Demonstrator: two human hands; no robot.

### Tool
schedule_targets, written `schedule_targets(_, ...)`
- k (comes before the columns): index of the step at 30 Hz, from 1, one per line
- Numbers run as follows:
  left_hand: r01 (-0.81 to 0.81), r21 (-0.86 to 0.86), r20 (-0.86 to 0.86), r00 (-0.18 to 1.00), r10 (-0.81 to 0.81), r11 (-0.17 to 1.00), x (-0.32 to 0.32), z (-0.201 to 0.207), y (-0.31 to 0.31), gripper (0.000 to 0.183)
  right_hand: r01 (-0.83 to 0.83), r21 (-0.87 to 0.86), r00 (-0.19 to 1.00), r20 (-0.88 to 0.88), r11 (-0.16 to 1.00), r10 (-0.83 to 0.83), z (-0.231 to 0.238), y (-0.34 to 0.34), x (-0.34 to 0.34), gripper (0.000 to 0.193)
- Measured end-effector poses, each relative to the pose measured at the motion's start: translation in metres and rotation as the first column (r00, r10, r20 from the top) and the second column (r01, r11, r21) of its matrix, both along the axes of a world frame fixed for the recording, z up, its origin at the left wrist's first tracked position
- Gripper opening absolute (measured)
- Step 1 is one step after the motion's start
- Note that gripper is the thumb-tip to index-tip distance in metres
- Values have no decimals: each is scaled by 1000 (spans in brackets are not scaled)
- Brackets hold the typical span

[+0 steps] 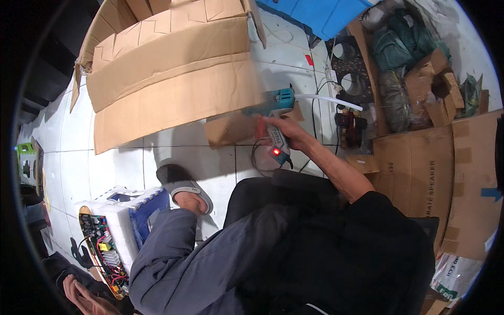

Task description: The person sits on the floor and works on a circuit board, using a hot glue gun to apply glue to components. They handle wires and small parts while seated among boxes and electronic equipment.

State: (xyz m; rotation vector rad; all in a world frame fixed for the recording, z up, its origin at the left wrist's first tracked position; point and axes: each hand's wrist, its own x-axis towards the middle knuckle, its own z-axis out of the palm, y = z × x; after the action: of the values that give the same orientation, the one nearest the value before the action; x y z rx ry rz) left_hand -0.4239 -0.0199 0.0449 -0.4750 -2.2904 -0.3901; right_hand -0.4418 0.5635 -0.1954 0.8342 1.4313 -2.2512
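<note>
My right hand (291, 132) is wrapped round the grip of a teal and grey glue gun (277, 105). A translucent glue stick (331, 100) juts from its back end, and a red light glows at the foot of the handle. The gun's front reaches the right edge of a large open cardboard box (170, 107), which is blurred there; the nozzle cannot be made out. Under the gun lies a small cardboard piece (226, 129). My left hand is out of view. Another person's hand (86, 295) appears at the lower left, beside dark cloth.
A circuit board (102, 249) with wires leans by white foam and a blue and white carton (139, 205), left of my leg. Cables and a red and black device (350, 126) lie to the right. Beyond are flattened cardboard (415, 176) and green bags (396, 47). A blue container (323, 16) stands behind.
</note>
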Motion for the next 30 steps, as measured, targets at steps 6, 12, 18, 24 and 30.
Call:
schedule_targets(6,124,-292,162,984,-78,949,-11,-2,-20,16,24,-202,994,-100,979,-45,9,-16,-16,39)
schedule_targets(12,151,-6,348,927,-139,989,-11,-29,57,2,47,-473,977,-160,880,-138,6,-40,-39,36)
schedule_targets(18,-71,347,390,918,-75,935,-12,-22,59,4,19,-454,998,-41,891,-43,0,-51,-39,35)
schedule_targets(24,55,426,556,772,-308,903,-45,-28,100,4,-155,-430,988,-49,889,149,8,-41,-23,44)
schedule_targets(30,104,389,578,747,-330,916,-35,-17,93,4,-394,-488,904,-52,779,425,10,-63,-22,56)
